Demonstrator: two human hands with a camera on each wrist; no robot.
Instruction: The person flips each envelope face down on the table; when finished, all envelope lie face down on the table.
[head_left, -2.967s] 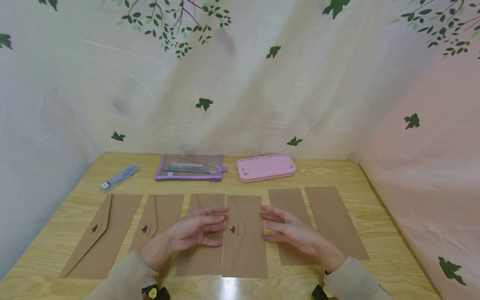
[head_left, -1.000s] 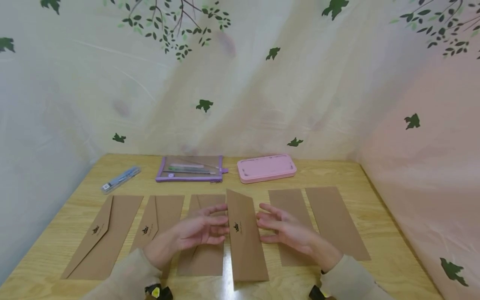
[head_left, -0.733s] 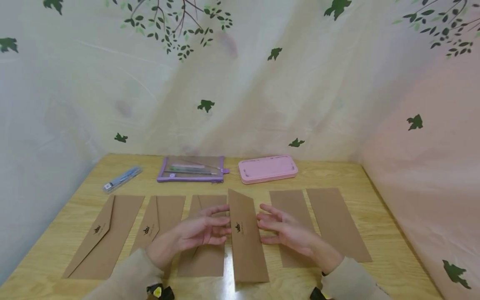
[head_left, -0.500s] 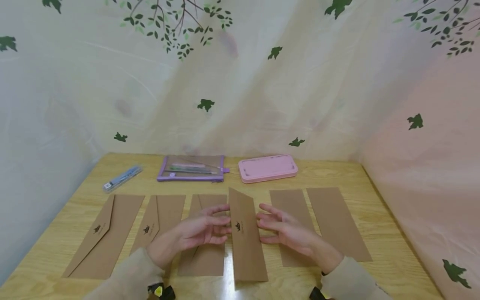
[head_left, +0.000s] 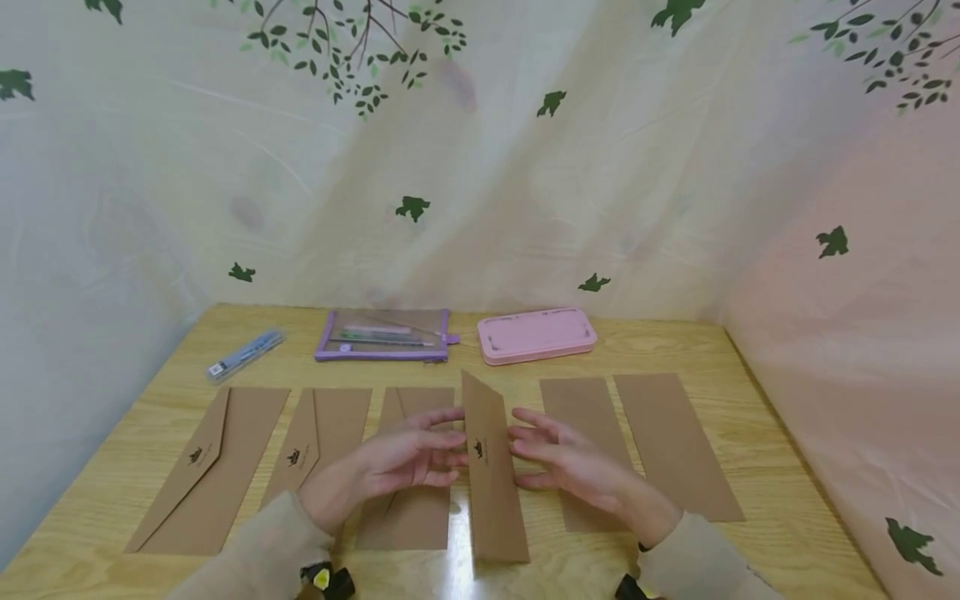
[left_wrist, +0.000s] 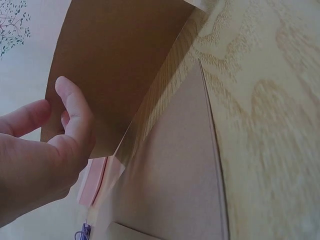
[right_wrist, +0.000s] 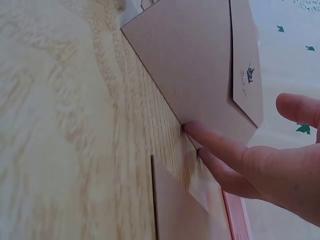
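In the head view a brown envelope with a crown print stands tilted, left edge raised, right edge low at the table. My left hand touches its raised edge, fingers spread; the left wrist view shows a bent finger against the plain underside. At the lower edge are the fingertips of my right hand. In the right wrist view that hand touches the bottom edge of the printed envelope, its thumb apart. Some fingertips are hidden.
Envelopes lie flap up on the left; plain brown ones lie right. Behind are a blue pen pack, a purple-edged pouch and a pink case. Patterned curtains surround the wooden table.
The middle envelope, flat three seconds ago, has come up at its left edge. Over the last half second it has tilted slightly steeper, and both hands have moved a little closer together.
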